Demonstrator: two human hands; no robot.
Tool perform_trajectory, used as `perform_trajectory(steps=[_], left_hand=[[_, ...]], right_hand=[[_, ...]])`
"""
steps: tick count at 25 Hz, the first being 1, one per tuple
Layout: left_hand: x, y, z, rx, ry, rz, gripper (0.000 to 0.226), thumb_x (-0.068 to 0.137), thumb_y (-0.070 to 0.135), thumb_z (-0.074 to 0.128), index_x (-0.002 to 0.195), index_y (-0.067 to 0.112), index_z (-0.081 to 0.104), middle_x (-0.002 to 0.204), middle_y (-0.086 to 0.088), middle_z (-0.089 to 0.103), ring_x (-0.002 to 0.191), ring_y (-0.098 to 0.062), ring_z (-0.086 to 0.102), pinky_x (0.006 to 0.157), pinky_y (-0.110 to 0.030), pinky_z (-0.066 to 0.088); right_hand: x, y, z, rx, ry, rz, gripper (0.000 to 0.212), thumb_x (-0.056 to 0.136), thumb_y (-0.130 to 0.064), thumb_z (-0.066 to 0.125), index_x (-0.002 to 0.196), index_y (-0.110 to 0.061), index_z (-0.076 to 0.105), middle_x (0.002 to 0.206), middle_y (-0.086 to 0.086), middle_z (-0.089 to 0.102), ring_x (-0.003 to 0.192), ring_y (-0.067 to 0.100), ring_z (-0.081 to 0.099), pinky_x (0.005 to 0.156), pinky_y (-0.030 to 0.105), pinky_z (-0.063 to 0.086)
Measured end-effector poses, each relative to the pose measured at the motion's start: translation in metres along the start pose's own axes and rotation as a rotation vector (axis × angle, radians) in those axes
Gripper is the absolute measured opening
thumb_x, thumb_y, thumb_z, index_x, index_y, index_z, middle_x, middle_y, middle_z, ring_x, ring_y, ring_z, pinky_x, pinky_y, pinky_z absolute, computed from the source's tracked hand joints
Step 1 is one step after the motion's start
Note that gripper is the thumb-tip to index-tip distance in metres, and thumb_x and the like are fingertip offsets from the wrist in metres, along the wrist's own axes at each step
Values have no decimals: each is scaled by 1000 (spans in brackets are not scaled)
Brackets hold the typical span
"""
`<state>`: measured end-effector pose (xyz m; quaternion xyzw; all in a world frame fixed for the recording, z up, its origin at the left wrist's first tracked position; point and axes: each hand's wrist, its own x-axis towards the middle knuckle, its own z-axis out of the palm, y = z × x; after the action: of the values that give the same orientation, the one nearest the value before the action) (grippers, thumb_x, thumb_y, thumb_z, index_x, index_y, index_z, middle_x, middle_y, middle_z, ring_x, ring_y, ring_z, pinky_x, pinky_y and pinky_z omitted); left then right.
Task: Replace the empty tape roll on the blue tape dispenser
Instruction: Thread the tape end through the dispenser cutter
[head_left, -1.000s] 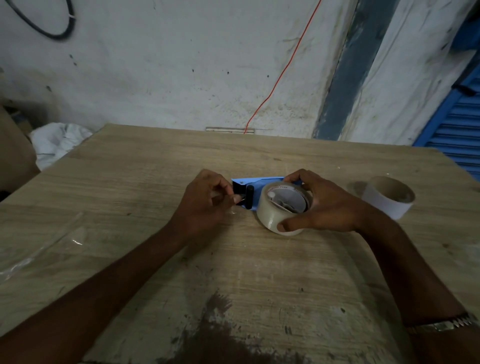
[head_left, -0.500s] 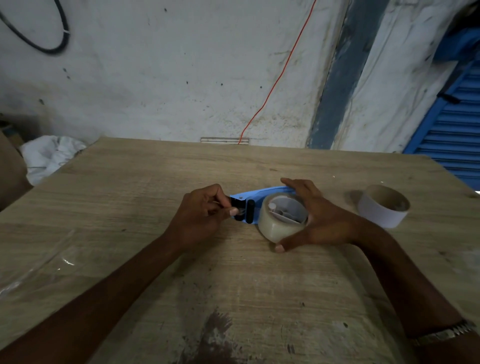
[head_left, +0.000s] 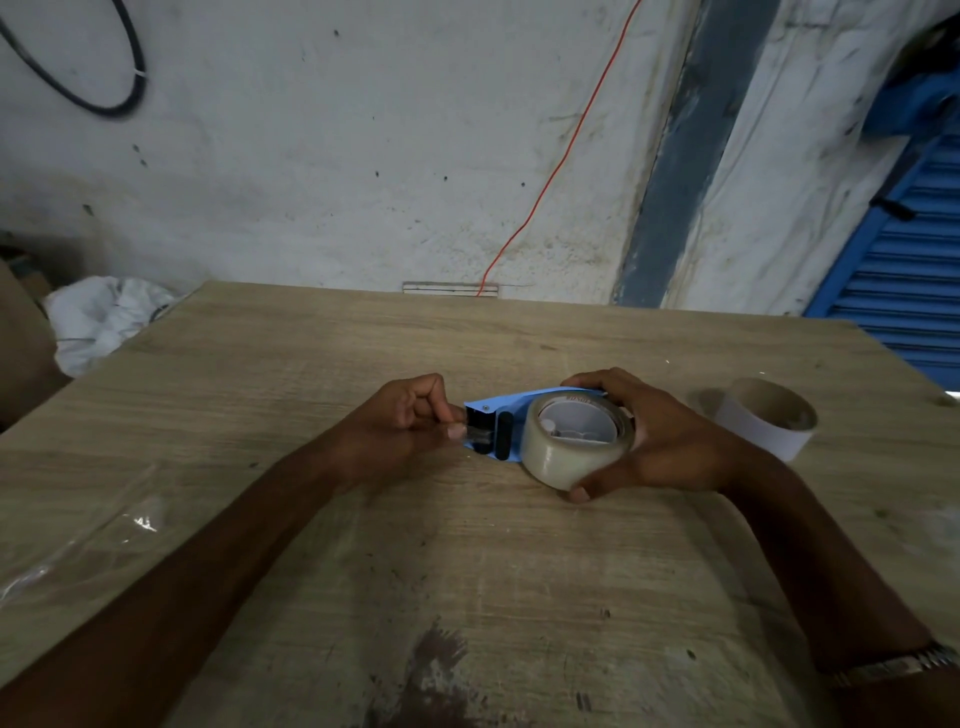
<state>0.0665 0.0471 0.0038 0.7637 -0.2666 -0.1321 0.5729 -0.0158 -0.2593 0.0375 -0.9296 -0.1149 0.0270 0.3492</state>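
Both hands are at work at the middle of the wooden table (head_left: 311, 374). Right hand (head_left: 660, 441) is wrapped around the clear tape roll (head_left: 566, 452), thumb pressed at its near edge and fingers curled over the far side, gripping roll and dispenser together. This roll sits mounted on the blue tape dispenser (head_left: 498, 410), which lies on the tabletop with its black roller end pointing left. Left hand (head_left: 405, 421) is closed in a pinch at that black end, thumb and forefinger together; whether a tape end lies between them cannot be told. An empty cardboard core (head_left: 763, 423) stands on the table to the right, apart from the right hand. A clear plastic wrapper (head_left: 78, 545) lies at the near left of the table. A metal wristwatch (head_left: 893, 665) shows on the right wrist. An orange wire (head_left: 561, 161) runs down the far wall.
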Motion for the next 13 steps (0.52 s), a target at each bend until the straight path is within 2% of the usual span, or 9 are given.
perform_trajectory(steps=[2,5,7,9,11,13], left_hand=[[-1,1,-2,-16,-34,-9,26,88,-4,75,77,13,57,108,-24,78,95,-20,75,84,-29,58],[-2,1,-2,6,-31,-25,24,89,-1,75,79,12,58,107,-22,79,98,-28,76,88,-37,57],[-2,0,-2,-2,13,-14,23,87,0,77,78,12,61,99,-15,81,92,-24,78,83,-35,59],[-1,0,-2,19,89,46,24,84,-1,80,76,13,63,101,-11,80,94,-19,78,83,-30,59],[0,0,1,60,146,92,21,81,-1,82,76,10,65,97,-9,80,93,-17,78,82,-27,59],[0,-2,4,77,191,84,18,80,0,84,76,6,67,86,-6,81,83,-16,78,78,-28,59]], right_hand=[[-1,0,-1,0,-3,-2,103,49,-40,106,136,-49,50,134,-23,55,123,-1,58,108,28,51],[-2,-1,-1,3,-8,-2,103,50,-36,106,136,-48,51,133,-22,55,122,-2,59,107,27,52],[-1,0,0,-2,-2,2,105,51,-37,106,139,-46,49,136,-20,54,125,-1,58,110,29,51],[1,2,2,-3,-24,19,113,54,-37,105,147,-41,41,144,-16,48,132,3,53,115,32,48],[2,2,6,-9,-99,64,128,57,-44,102,159,-37,26,155,-16,35,141,7,44,117,29,43],[4,-4,12,-47,-114,100,139,53,-61,97,164,-35,17,157,-19,25,142,5,36,112,25,38]])
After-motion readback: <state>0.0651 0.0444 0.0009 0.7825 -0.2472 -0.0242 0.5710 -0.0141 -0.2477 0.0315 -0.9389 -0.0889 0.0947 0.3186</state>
